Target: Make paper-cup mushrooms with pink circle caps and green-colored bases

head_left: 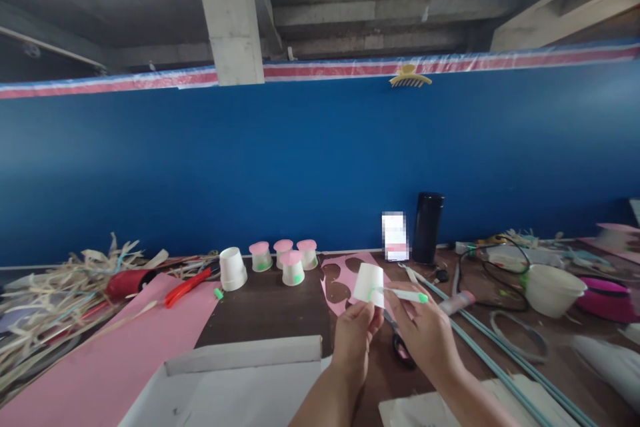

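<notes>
The work surface is a dark brown table [265,310] set against a blue partition [300,167] whose top edge carries red-and-white striped tape; a yellow hair clip [410,77] sits on that edge. Above it, a concrete column [230,13] meets a bare concrete ceiling. The left hand [357,333] is at near centre, fingers clamped on a white paper cup [369,285] held upside down above the table. The right hand [425,337], just beside it, has its fingers closed on a green marker [407,295], the tip at the cup wall. At far centre stand four pink-topped cups [285,260], and left of them a white cup stack [233,269]. A pink sheet [115,353], red scissors [187,287] and dry straw strips [50,293] occupy the left. A black cylinder [427,227] and a white bowl [553,290] are on the right.
</notes>
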Demonstrator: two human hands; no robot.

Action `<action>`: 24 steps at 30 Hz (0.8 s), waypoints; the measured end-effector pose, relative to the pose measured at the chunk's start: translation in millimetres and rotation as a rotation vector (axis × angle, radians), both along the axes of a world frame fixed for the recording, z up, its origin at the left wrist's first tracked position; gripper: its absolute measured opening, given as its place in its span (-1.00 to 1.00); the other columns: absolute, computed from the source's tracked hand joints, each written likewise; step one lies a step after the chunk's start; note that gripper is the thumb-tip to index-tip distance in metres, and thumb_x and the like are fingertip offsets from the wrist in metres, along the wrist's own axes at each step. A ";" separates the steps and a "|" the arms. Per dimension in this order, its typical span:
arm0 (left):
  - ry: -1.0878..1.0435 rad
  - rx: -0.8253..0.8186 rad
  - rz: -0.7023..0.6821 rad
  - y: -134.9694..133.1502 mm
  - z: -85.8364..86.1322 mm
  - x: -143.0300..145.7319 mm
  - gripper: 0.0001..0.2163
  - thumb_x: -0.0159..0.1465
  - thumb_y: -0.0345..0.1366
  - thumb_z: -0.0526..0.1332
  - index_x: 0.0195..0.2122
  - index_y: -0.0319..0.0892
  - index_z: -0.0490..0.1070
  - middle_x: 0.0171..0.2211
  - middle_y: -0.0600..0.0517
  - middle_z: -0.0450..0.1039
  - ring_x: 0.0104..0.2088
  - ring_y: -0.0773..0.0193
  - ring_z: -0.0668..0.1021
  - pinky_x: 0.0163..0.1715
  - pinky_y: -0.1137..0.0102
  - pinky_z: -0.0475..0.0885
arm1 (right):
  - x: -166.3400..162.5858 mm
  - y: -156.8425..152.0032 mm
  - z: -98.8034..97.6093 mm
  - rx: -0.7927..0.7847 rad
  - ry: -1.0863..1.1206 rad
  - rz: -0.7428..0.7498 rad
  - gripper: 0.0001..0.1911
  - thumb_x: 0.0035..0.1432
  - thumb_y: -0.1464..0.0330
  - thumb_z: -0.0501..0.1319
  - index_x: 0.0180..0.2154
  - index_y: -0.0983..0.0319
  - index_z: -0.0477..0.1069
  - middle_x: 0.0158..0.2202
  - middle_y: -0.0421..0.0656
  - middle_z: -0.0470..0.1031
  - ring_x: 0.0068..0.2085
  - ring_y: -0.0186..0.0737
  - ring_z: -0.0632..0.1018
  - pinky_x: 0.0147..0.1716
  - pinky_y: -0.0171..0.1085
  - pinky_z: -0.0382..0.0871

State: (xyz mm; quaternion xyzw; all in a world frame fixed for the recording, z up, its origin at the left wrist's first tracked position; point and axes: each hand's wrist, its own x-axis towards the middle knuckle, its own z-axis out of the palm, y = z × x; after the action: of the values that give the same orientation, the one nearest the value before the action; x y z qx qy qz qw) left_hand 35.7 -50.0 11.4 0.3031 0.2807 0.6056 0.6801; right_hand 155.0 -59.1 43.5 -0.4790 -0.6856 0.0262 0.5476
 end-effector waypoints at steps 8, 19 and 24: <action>-0.062 0.015 -0.020 -0.1 -4.4 0.1 -0.83 0.04 -0.23 0.37 -0.43 -0.25 0.53 -0.31 -0.04 0.45 -0.24 0.29 0.47 -0.09 0.38 0.35 | 1.6 2.1 1.2 0.015 -0.008 -0.023 -0.77 0.19 0.23 0.12 -0.23 0.21 0.45 -0.18 -0.06 0.52 -0.13 -0.13 0.51 -0.10 -0.17 0.37; -0.118 -0.009 0.012 -0.1 0.5 -3.3 -0.81 -0.02 -0.25 0.41 -0.47 -0.27 0.53 -0.39 -0.01 0.44 -0.29 0.32 0.47 -0.11 0.38 0.35 | -4.7 -2.3 -5.2 -0.080 -0.083 0.000 -0.79 0.19 0.25 0.11 -0.27 0.20 0.45 -0.27 -0.10 0.55 -0.18 -0.18 0.53 -0.17 -0.27 0.37; -0.126 -0.020 0.001 -0.8 0.3 -2.6 -0.80 -0.03 -0.25 0.41 -0.46 -0.28 0.53 -0.38 -0.02 0.45 -0.28 0.31 0.48 -0.09 0.37 0.35 | -2.8 0.5 -6.0 -0.042 -0.063 0.003 -0.80 0.19 0.24 0.12 -0.26 0.20 0.44 -0.26 -0.09 0.55 -0.17 -0.15 0.53 -0.17 -0.23 0.36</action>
State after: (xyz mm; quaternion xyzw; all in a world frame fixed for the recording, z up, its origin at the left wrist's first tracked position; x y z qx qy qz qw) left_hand 33.1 -50.8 11.7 0.2574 0.2436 0.6211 0.6991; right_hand 152.2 -58.6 37.5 -0.4901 -0.7025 0.0260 0.5154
